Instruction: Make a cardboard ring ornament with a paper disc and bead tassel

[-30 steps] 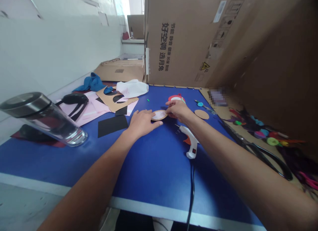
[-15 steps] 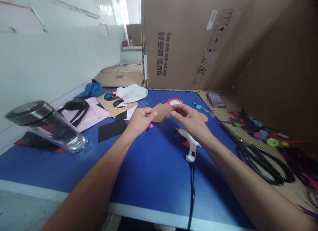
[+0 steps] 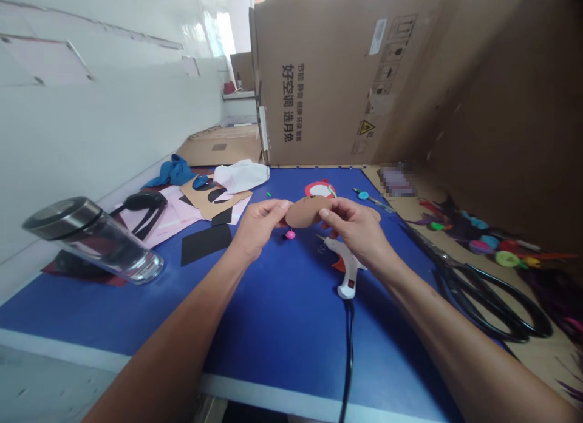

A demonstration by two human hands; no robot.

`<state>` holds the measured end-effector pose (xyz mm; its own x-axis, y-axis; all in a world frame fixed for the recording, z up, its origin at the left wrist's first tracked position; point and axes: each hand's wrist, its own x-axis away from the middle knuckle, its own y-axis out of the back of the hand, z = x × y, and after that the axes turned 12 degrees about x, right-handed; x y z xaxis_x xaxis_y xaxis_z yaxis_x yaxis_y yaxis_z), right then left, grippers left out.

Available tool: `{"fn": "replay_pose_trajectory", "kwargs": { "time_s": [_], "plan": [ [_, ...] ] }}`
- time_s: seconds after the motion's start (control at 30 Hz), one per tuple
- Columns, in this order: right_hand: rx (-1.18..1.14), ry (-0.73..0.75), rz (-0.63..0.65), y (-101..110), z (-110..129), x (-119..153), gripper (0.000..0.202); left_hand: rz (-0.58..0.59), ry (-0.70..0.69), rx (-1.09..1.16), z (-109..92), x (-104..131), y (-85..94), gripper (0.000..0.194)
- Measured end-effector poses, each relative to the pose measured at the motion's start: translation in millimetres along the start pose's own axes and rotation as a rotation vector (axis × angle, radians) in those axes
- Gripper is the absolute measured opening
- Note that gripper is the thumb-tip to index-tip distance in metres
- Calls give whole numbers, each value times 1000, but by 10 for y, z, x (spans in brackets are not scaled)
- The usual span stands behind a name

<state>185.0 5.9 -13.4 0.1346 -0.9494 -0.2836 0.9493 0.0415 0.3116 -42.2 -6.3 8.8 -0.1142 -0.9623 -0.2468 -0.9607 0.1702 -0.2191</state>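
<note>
A brown cardboard disc [image 3: 308, 213] is held up over the blue table, pinched at its left edge by my left hand [image 3: 262, 226]. My right hand [image 3: 357, 226] grips the right edge with thumb and fingers. Under the disc a small pink bell-like piece [image 3: 290, 234] shows. A white glue gun [image 3: 350, 268] with an orange trigger lies below my right hand, its black cord running to the front edge. Behind the disc is a red-rimmed white round piece [image 3: 320, 189]. Another cardboard piece [image 3: 374, 213] is partly hidden behind my right hand.
At left stand a glass bottle [image 3: 109, 247], black card [image 3: 206, 244], pink sheets [image 3: 175, 206] and cut cardboard [image 3: 207, 198]. Large black scissors [image 3: 483, 295] and colourful trinkets [image 3: 492, 241] lie at right. A tall cardboard box [image 3: 332, 77] walls off the back.
My right hand has closed on the disc's right edge, where its fingers were looser before. The disc and both hands have shifted slightly right and down in view.
</note>
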Motion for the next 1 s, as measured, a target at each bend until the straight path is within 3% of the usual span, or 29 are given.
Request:
{"fn": "replay_pose_trajectory", "kwargs": {
  "time_s": [0.17,0.23,0.33,0.5,0.57,0.73,0.83,0.9,1.0],
  "plan": [
    [-39,7,-24,-10,29,12,37,-37,-48,-97,24,2,5,32],
    [-58,9,-29,8,48,12,38,0,-38,-99,-8,10,10,32],
    [-80,42,14,70,87,17,38,108,77,39,-75,18,28,43],
    [-91,121,189,163,202,57,37,91,288,86,-91,34,38,51],
    [-106,164,234,166,242,82,34,137,375,99,-75,51,15,56],
    [-212,231,344,116,241,120,23,220,513,197,-89,72,-23,48],
    [-291,181,260,75,190,106,28,142,473,252,-112,47,-2,40],
    [-345,101,170,54,152,84,42,41,389,273,-117,19,19,38],
    [-384,-35,134,36,109,58,45,-101,256,260,-111,-23,44,41]
  ]
}}
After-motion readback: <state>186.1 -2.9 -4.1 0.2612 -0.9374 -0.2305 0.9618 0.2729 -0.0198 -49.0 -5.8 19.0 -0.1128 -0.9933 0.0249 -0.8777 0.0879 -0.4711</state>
